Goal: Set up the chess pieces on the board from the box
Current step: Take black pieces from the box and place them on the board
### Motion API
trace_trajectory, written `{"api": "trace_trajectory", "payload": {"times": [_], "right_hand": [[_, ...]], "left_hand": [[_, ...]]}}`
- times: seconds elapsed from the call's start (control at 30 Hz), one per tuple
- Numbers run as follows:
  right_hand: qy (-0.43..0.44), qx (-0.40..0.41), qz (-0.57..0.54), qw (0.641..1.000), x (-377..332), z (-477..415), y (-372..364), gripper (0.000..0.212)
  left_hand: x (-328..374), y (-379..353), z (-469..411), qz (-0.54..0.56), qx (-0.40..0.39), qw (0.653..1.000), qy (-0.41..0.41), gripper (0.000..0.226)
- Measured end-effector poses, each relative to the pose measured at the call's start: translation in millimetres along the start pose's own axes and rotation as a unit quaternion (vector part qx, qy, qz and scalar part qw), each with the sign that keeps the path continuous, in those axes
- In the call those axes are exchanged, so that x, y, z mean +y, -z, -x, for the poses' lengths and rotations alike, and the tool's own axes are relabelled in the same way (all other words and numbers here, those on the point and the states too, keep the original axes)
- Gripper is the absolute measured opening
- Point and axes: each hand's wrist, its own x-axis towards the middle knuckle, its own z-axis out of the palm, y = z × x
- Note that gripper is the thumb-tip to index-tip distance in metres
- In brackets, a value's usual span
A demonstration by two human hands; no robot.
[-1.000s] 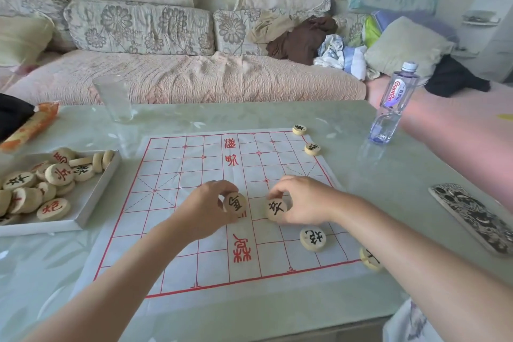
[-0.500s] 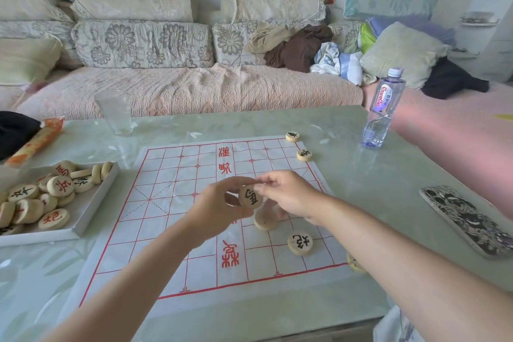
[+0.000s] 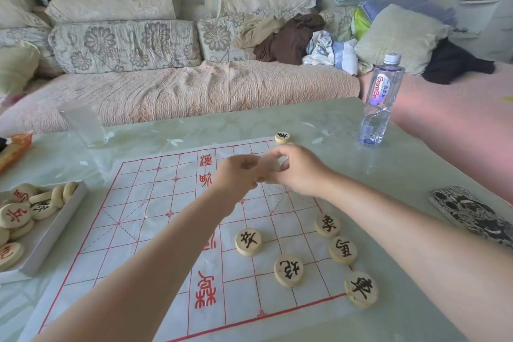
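Note:
A white paper board [image 3: 155, 203] with a red grid lies on the green table. My left hand [image 3: 238, 175] and my right hand [image 3: 298, 172] meet above its far right part. Both pinch one pale round chess piece [image 3: 271, 165], which is blurred and partly hidden by fingers. Several black-lettered pieces lie near the board's near right corner, among them one [image 3: 248, 241] in from the edge and one [image 3: 361, 289] on the corner itself. Another piece [image 3: 282, 137] sits at the far right corner. The white box [image 3: 52, 228] at the left holds several more pieces.
An empty glass [image 3: 83, 122] stands beyond the board's far left corner. A water bottle [image 3: 380, 100] is at the far right of the table, and a phone in a patterned case [image 3: 472, 214] at the right edge. An orange packet [image 3: 14, 150] lies at the left. A sofa runs behind the table.
Both hands have moved from the board's middle toward its far right, carrying one piece together. The piece from my right hand now lies on the board. The camera tilted down.

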Motion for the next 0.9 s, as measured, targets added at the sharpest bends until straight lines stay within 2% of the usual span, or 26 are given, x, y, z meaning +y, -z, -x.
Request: {"api": "trace_trajectory", "payload": {"times": [0.07,0.13,0.23,0.37,0.43,0.7,0.9], "right_hand": [[-0.001,0.034,0.051,0.998,9.0,-20.3,14.5,0.031],[-0.031,0.075,0.079,0.994,19.0,-39.8,31.2,0.036],[-0.096,0.102,0.089,0.986,39.4,-65.3,48.5,0.053],[-0.123,0.09,0.137,0.979,69.2,-89.3,43.3,0.044],[-0.123,0.082,0.145,0.978,75.3,-97.6,38.0,0.038],[-0.138,0.079,0.19,0.969,75.4,-106.5,34.7,0.019],[-0.09,0.116,0.188,0.971,47.8,-102.8,23.4,0.016]], "left_hand": [[2.1,-10.5,-21.0,-0.05,0.014,0.998,-0.02,0.022],[-0.6,-17.5,-43.1,-0.169,0.022,0.984,-0.055,0.03],[-10.1,-22.0,-70.8,-0.347,0.01,0.93,-0.116,0.03],[-20.5,-24.8,-95.1,-0.492,0.007,0.86,-0.137,0.037],[-25.3,-24.1,-103.2,-0.516,-0.004,0.847,-0.127,0.042],[-37.9,-23.5,-109.4,-0.516,0.001,0.847,-0.13,0.044],[-34.7,-11.5,-98.5,-0.476,0.021,0.867,-0.146,0.044]]}}
